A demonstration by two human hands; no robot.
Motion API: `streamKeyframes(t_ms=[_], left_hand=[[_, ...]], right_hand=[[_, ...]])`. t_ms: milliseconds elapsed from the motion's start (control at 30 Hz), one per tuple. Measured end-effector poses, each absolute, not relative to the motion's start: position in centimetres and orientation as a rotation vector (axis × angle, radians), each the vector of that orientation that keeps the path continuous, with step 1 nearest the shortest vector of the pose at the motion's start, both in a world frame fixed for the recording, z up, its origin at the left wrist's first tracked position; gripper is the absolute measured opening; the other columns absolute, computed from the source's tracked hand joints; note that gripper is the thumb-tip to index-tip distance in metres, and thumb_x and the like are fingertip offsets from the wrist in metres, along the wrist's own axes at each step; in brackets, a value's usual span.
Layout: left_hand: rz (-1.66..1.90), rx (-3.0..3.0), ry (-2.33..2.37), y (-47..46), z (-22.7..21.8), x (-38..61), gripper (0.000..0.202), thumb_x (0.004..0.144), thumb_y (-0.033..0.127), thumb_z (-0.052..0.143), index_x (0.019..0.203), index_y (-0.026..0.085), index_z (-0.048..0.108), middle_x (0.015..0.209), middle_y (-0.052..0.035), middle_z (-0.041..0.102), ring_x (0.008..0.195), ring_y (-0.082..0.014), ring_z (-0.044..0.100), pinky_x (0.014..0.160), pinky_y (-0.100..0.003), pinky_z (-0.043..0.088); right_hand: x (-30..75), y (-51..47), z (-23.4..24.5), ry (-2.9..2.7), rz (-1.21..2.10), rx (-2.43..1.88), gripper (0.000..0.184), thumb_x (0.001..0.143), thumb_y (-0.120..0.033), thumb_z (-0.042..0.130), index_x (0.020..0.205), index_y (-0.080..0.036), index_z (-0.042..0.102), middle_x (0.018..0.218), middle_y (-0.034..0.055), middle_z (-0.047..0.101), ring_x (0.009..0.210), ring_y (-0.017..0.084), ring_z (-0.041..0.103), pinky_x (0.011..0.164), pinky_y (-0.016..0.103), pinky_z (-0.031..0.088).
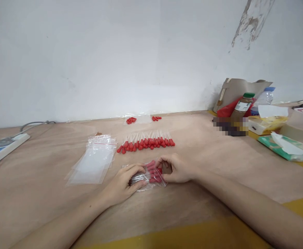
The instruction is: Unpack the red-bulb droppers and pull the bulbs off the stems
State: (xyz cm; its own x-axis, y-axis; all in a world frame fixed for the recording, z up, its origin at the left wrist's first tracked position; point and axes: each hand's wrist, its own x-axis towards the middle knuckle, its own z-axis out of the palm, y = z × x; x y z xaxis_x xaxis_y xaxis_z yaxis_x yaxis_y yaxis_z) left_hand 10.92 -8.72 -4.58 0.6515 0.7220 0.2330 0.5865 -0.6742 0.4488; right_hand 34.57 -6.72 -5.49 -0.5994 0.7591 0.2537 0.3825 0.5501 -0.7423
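A clear plastic bag (144,186) lies in front of me, holding several droppers (154,175) with red bulbs pointing right. My left hand (124,183) curls around the bag's left part, thumb below and fingers above the clear tubes. At the bag's right end, my right hand (178,169) pinches the plastic beside the red bulbs; its fingertips are partly hidden. Just beyond the hands runs a row of loose droppers (148,142), red bulbs toward me and clear tubes toward the wall. Flat clear zip bags (91,164) lie overlapped to the left.
Near the wall lie two small groups of red-bulbed items (131,120) on clear plastic. A power strip (8,148) with cables is at the far left. On the right are a green-capped bottle (242,106), a grey bag (231,90) and a green tissue pack (283,148).
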Motion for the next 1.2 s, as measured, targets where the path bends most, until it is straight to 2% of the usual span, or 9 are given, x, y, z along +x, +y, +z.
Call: streamKeyframes(t_ms=[167, 267, 400, 467, 567, 833, 967, 1033, 1200], left_hand=[[0.571, 2.528, 1.054, -8.8, -4.6, 10.9, 0.022, 0.085, 0.037, 0.048, 0.102, 0.023, 0.053, 0.116, -0.0036, 0.057, 0.101, -0.0183, 0.055, 0.085, -0.03, 0.042], [0.561, 2.516, 1.055, -8.7, -4.6, 10.8, 0.022, 0.085, 0.037, 0.047, 0.103, 0.024, 0.053, 0.117, -0.0036, 0.056, 0.102, -0.0185, 0.055, 0.086, -0.031, 0.042], [0.566, 2.506, 1.049, -8.7, -4.6, 10.8, 0.023, 0.086, 0.037, 0.047, 0.103, 0.023, 0.053, 0.117, -0.004, 0.056, 0.103, -0.0185, 0.055, 0.087, -0.031, 0.042], [0.578, 2.511, 1.048, -8.7, -4.7, 10.8, 0.023, 0.085, 0.037, 0.047, 0.103, 0.023, 0.053, 0.117, -0.004, 0.056, 0.103, -0.0183, 0.055, 0.087, -0.03, 0.042], [0.583, 2.518, 1.045, -8.6, -4.8, 10.7, 0.023, 0.085, 0.037, 0.048, 0.103, 0.023, 0.053, 0.117, -0.0038, 0.056, 0.102, -0.018, 0.056, 0.086, -0.029, 0.043], [0.567, 2.506, 1.038, -8.5, -4.8, 10.6, 0.021, 0.086, 0.036, 0.047, 0.102, 0.023, 0.053, 0.119, -0.0045, 0.055, 0.107, -0.019, 0.053, 0.089, -0.032, 0.042], [0.569, 2.507, 1.032, -8.6, -4.8, 10.6, 0.021, 0.086, 0.035, 0.047, 0.102, 0.023, 0.054, 0.119, -0.0047, 0.055, 0.105, -0.0186, 0.054, 0.088, -0.033, 0.043], [0.575, 2.509, 1.032, -8.6, -4.8, 10.6, 0.021, 0.086, 0.035, 0.047, 0.102, 0.023, 0.054, 0.118, -0.0053, 0.056, 0.105, -0.0191, 0.054, 0.088, -0.033, 0.043], [0.545, 2.5, 1.028, -8.4, -4.7, 10.5, 0.023, 0.086, 0.036, 0.047, 0.104, 0.023, 0.053, 0.12, -0.0055, 0.055, 0.107, -0.0197, 0.053, 0.089, -0.034, 0.042]], right_hand=[[36.1, -6.6, -4.9, -2.266, 0.752, -0.947, 0.029, 0.058, -0.008, 0.059, 0.086, -0.016, 0.056, 0.067, -0.0038, 0.056, 0.056, 0.006, 0.046, 0.051, 0.017, 0.037], [37.7, -6.1, -4.7, -2.282, 0.758, -0.971, 0.031, 0.057, -0.006, 0.057, 0.087, -0.015, 0.058, 0.073, -0.0018, 0.055, 0.06, 0.006, 0.047, 0.053, 0.018, 0.039], [38.2, -5.9, -4.9, -2.284, 0.962, -0.918, 0.049, 0.059, -0.016, 0.069, 0.105, -0.015, 0.054, 0.083, 0.0001, 0.056, 0.064, 0.007, 0.048, 0.054, 0.018, 0.04], [38.0, -5.8, -5.1, -2.253, 1.03, -0.879, 0.04, 0.064, -0.025, 0.07, 0.101, -0.015, 0.057, 0.079, -0.0005, 0.057, 0.064, 0.007, 0.048, 0.056, 0.019, 0.04], [38.0, -5.5, -5.4, -2.159, 1.149, -0.883, 0.025, 0.07, -0.028, 0.066, 0.09, -0.014, 0.062, 0.074, -0.0003, 0.059, 0.061, 0.007, 0.049, 0.056, 0.02, 0.041], [41.8, -3.0, -5.3, -1.666, 1.428, -0.919, 0.031, 0.059, -0.027, 0.076, 0.087, -0.017, 0.068, 0.084, 0.0039, 0.069, 0.074, 0.012, 0.062, 0.067, 0.025, 0.048], [45.0, -2.2, -4.3, -1.436, 1.349, -1.001, 0.028, 0.054, -0.026, 0.078, 0.079, -0.018, 0.069, 0.076, 0.0021, 0.07, 0.056, 0.008, 0.058, 0.054, 0.021, 0.046], [46.3, -2.1, -3.3, -1.364, 1.237, -1.02, 0.026, 0.055, -0.03, 0.078, 0.077, -0.019, 0.069, 0.078, 0.0027, 0.07, 0.054, 0.007, 0.057, 0.054, 0.021, 0.047], [44.9, -1.3, -2.1, -1.367, 0.646, -1.077, 0.033, 0.062, -0.035, 0.073, 0.089, -0.018, 0.067, 0.09, 0.0065, 0.069, 0.077, 0.016, 0.064, 0.073, 0.032, 0.052]])
